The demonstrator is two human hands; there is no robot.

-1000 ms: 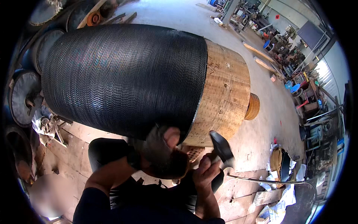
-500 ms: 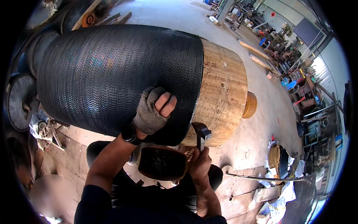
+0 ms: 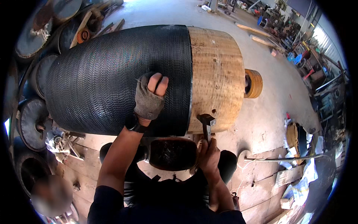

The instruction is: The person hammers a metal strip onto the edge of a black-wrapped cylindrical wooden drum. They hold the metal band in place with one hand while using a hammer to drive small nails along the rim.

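A large horizontal drum (image 3: pixel 108 89) is wrapped in tight black ridged winding, with a bare pale wooden section (image 3: pixel 216 74) at its right. My left hand (image 3: pixel 151 95), in a grey fingerless glove, rests on the winding with its fingers curled closed; whatever they may hold is hidden. My right hand (image 3: pixel 209 158) is bare and grips a hammer (image 3: pixel 207 123), whose head lies over the lower wooden section near the winding's edge. Below the drum, between my knees, is a dark padded block (image 3: pixel 172 154).
Round drums and discs (image 3: pixel 33 123) crowd the left side. A yellow-brown cylinder (image 3: pixel 253 84) juts from the drum's right end. Timber lengths (image 3: pixel 253 30) lie behind on the floor. Machinery and clutter line the right wall; a bent metal rod (image 3: pixel 283 159) and scraps (image 3: pixel 307 175) lie lower right.
My left hand has risen from below onto the winding. The hammer in my right hand has swung upright, its head moving left onto the wood. The drum now appears more level as the view shifts.
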